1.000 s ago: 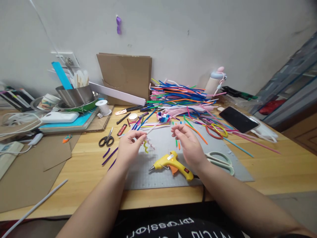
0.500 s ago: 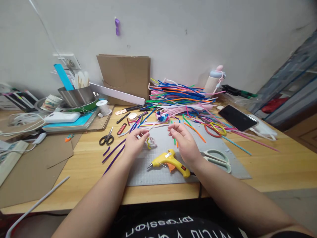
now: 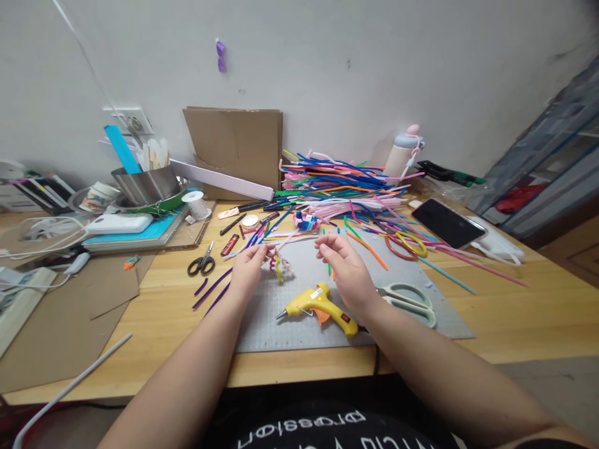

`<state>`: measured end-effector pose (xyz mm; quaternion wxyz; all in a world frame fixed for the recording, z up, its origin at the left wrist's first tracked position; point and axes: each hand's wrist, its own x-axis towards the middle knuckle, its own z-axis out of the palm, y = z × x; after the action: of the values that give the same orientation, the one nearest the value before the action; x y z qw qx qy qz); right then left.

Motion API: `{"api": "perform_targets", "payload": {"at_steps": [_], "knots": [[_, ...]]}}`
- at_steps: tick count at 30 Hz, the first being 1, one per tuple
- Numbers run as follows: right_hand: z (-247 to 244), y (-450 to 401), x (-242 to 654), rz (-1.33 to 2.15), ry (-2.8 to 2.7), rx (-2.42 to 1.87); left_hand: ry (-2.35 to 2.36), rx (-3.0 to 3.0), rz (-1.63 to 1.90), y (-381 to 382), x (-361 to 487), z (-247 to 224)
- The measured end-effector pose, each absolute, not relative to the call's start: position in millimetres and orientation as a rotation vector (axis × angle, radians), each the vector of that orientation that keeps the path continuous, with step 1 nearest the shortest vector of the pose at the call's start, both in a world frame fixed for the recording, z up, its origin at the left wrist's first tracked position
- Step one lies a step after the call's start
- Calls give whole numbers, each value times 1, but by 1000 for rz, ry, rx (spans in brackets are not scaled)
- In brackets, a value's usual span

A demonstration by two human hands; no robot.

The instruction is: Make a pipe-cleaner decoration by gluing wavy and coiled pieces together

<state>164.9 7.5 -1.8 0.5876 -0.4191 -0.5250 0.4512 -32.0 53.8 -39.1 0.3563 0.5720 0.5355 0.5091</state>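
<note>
My left hand is closed in a pinch on a pale pink pipe cleaner. It slants up towards a blue, white and pink pipe-cleaner piece; I cannot tell whether they are joined. Just right of those fingers is a coiled pipe-cleaner piece in yellow, magenta and white. My right hand has its fingers curled towards the thumb, and whatever may be between the tips is hidden. Below and between the hands, a yellow glue gun lies on the grey cutting mat.
Pale green scissors lie beside my right wrist, black scissors to the left. A heap of coloured pipe cleaners fills the back, near cardboard and a bottle. A phone lies right; a metal bowl stands left.
My left hand has shifted a little left, and more of the coiled piece shows beside its fingers. The right hand's fingers have curled slightly closer to the thumb.
</note>
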Motion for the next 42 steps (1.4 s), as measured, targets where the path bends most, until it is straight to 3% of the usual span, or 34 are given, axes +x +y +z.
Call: {"api": "perform_targets", "payload": {"at_steps": [12,21,25,30,37,42], "knots": [[-2,8,166,1050,-1218,-965,1689,1382,1505,51,-66,-26],[-2,10,167,1051,-1219,-1006,1517,2070,668,20,-61,-24],[-1,8,167,1061,-1228,-991,1622,2478,207,11,-47,-22],[-2,7,166,1059,-1250,-1004,1860,2551,-141,-4,-37,-11],[-5,8,166,1093,-1240,-963,2185,2394,-200,-19,-52,-5],[-2,6,166,1086,-1244,-977,1878,2489,-69,-15,-58,-17]]}}
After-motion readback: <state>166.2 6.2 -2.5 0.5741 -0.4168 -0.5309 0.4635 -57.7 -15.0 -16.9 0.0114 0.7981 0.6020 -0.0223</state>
